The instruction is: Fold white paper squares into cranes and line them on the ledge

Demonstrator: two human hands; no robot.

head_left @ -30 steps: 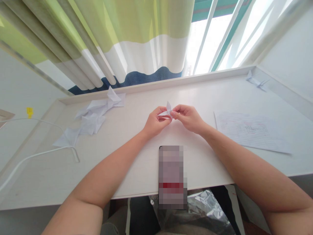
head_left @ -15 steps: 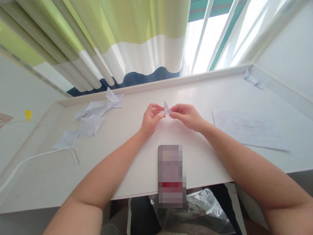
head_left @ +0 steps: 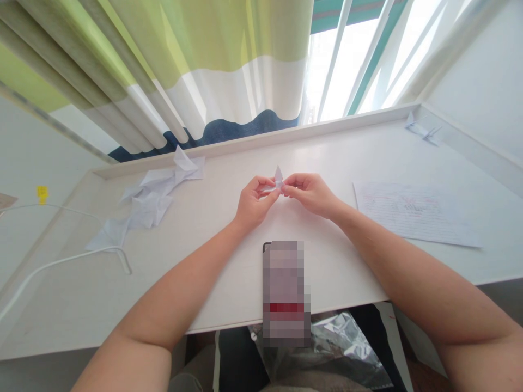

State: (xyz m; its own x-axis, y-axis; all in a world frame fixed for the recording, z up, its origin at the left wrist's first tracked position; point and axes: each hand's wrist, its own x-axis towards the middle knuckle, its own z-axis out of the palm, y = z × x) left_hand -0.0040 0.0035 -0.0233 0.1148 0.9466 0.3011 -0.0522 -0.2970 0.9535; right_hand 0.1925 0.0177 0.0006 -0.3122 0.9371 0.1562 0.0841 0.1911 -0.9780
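A: What carries everything?
B: A pale bench (head_left: 220, 261). Folded white sheets (head_left: 151, 209) lie along its left side, and a written page (head_left: 417, 215) lies flat on the right, both well apart from the hands.

A: And the hands?
B: Over the middle of the bench, turned toward each other. The left hand (head_left: 255, 201) and the right hand (head_left: 308, 193) both pinch with thumb and fingers; neither is free.

A: Pinching what?
B: One small folded paper (head_left: 278, 174), directly between their fingertips.

A: Which hand is nearer to it?
B: Neither, as both touch it. Its long point rises above the pinch, crosswise to the line from hand to hand. Fingers cover the lower part, so I can't fairly tell its whole shape.
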